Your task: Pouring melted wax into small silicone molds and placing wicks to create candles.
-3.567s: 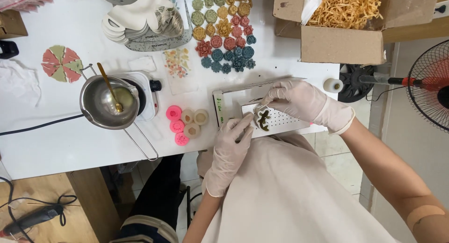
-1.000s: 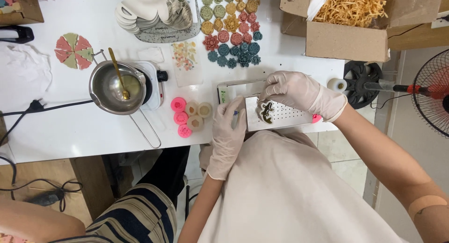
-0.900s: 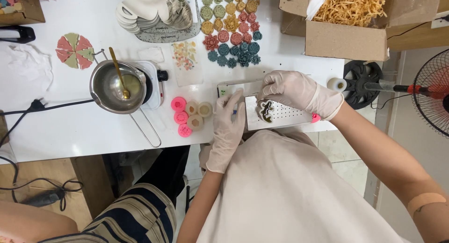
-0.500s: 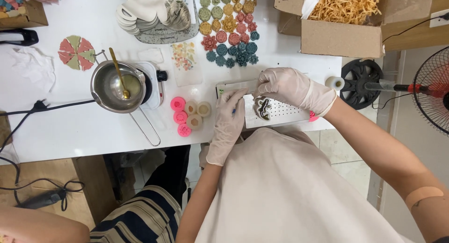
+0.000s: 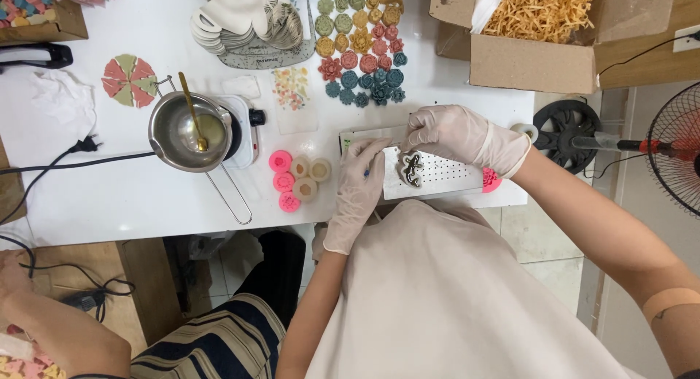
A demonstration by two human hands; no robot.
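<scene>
Hands both gloved. Right hand (image 5: 456,135) pinches a small dark-and-cream flower piece (image 5: 412,169) between fingertips, just above a white perforated board (image 5: 445,176). Left hand (image 5: 361,182) lies curled beside the piece, touching the board's near-left edge; whether it grasps anything cannot be told. Left of the grip: pink and tan round moulds (image 5: 297,180), then a steel pot (image 5: 186,131) with a spoon.

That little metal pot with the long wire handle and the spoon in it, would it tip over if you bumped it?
Probably a bit tippy. The metal pot sits up on a small white hotplate, and its long wire handle sticks out toward the table edge, easy to knock. The gold spoon leaning inside could slide or rattle. It looks thin and likely light, so a bump might shift it.
</scene>
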